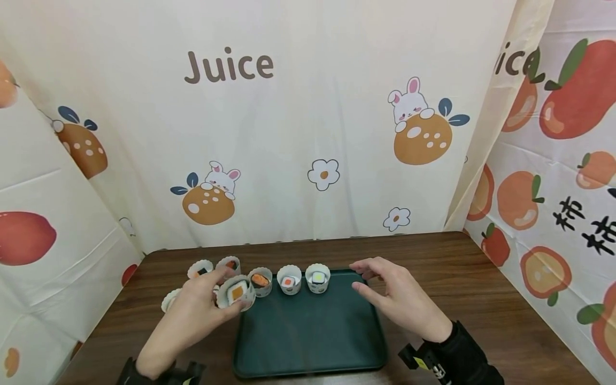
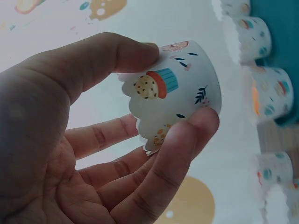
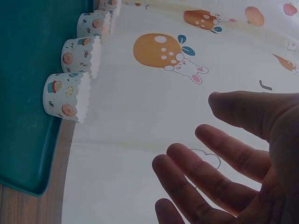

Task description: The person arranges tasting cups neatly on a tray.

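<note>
My left hand point(image 1: 199, 305) pinches a scalloped paper baking cup point(image 1: 247, 297) between thumb and fingers. Inside that cup lies a white sushi-like piece point(image 1: 237, 291) with a yellow-orange centre. In the left wrist view the held cup point(image 2: 187, 88) is tipped sideways, its cupcake print showing. A dark green tray point(image 1: 308, 337) lies in front of me. Along its back edge stand three more cups, one with an orange piece point(image 1: 260, 280), one with a white-and-red piece point(image 1: 289, 281), one with a white-and-green piece point(image 1: 318, 277). Over the tray's back right corner, my right hand point(image 1: 392, 291) holds nothing, fingers loosely spread.
Left of the tray, several more cups stand on the brown wooden table point(image 1: 433, 262), among them a back one point(image 1: 199, 267) with a black-and-white piece and another point(image 1: 170, 299) partly behind my left hand. Printed curtains point(image 1: 298, 117) enclose the table behind and at both sides.
</note>
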A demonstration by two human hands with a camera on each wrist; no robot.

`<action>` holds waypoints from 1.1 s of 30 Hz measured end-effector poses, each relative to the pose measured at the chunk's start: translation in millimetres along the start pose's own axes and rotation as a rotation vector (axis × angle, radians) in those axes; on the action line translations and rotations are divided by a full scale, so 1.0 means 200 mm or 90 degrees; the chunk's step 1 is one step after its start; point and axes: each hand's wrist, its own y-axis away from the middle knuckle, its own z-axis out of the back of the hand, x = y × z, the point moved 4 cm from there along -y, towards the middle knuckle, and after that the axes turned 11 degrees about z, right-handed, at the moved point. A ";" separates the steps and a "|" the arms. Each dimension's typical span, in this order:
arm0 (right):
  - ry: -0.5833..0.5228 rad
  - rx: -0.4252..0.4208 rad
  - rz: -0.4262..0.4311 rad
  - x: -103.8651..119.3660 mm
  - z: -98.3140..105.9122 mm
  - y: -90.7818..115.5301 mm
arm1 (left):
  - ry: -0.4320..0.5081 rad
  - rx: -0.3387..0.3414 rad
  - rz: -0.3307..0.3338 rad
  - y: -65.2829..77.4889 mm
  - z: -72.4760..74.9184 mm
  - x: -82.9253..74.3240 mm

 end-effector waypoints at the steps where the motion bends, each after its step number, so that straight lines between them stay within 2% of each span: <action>1: -0.002 0.000 0.001 0.00 0.00 0.00 | 0.006 -0.002 -0.006 -0.01 0.00 -0.02; 8: 0.005 -0.004 0.007 0.00 0.00 0.00 | 0.019 -0.013 -0.039 -0.04 -0.04 -0.15; 13: 0.004 -0.010 0.020 0.00 -0.01 -0.01 | 0.043 -0.027 -0.094 -0.05 -0.07 -0.24; 20: -0.006 -0.017 0.027 0.01 -0.01 -0.01 | 0.092 0.004 -0.133 -0.07 -0.14 -0.36; 24: -0.007 -0.019 0.027 0.01 -0.01 -0.01 | 0.093 -0.002 -0.172 -0.08 -0.19 -0.41; 33: -0.015 -0.016 0.035 0.02 -0.04 -0.01 | 0.108 -0.015 -0.227 -0.07 -0.30 -0.49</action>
